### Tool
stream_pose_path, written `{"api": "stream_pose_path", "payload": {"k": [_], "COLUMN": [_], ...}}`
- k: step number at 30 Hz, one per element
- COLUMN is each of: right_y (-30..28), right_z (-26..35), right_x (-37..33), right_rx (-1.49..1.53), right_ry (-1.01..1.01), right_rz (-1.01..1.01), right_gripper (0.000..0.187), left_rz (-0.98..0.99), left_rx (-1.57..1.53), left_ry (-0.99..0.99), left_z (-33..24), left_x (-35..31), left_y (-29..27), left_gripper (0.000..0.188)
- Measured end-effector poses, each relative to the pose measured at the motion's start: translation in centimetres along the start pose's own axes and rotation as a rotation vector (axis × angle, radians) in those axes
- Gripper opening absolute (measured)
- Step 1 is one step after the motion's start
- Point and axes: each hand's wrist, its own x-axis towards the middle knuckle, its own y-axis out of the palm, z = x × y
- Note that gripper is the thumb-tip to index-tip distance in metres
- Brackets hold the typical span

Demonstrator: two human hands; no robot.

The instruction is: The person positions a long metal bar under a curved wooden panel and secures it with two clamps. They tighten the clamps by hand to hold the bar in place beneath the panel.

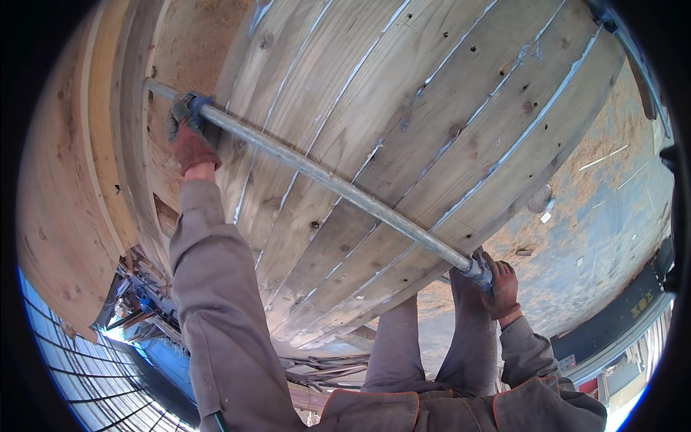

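Observation:
A long metal pipe clamp (pixel 317 173) lies slantwise across a panel of edge-joined wooden boards (pixel 345 122). Pale glue lines the seams between the boards. At the panel's left edge, my left hand (pixel 190 140), in a red and grey work glove, is closed on the clamp's blue sliding jaw. My right hand (pixel 502 288), gloved too, grips the clamp's other end, a blue-grey screw head at the panel's near right edge. Parts of the fingers on both hands are hidden behind the clamp's fittings.
More long boards (pixel 72 165) stand along the left. Another blue clamp (pixel 612 25) sits at the panel's far right corner. Sawdust and scraps cover the floor (pixel 576 216) to the right. A pile of wood offcuts (pixel 147 302) lies at lower left. My legs (pixel 461 331) are close to the panel's near edge.

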Motion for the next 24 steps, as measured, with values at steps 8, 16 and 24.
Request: {"api": "stream_pose_path", "payload": {"k": [8,16,24], "right_y": [-1.0,-0.5,1.1], "right_z": [0.5,-0.2,-0.4], "right_x": [1.2,0.0,-0.4], "right_rx": [-0.018,-0.073,0.016], "right_ry": [-0.060,0.011,-0.009], "right_rz": [0.045,0.116,-0.014], "right_gripper": [0.086,0.081,0.078], "left_rz": [0.141,0.092,-0.144], "left_rx": [-0.093,0.171,0.515], "left_ry": [-0.168,-0.046,0.196], "left_z": [-3.3,-2.8,2.2], "left_x": [-1.3,-0.8,1.6], "left_y": [-2.2,0.7,0.4], "left_gripper": [0.092,0.080,0.065]}}
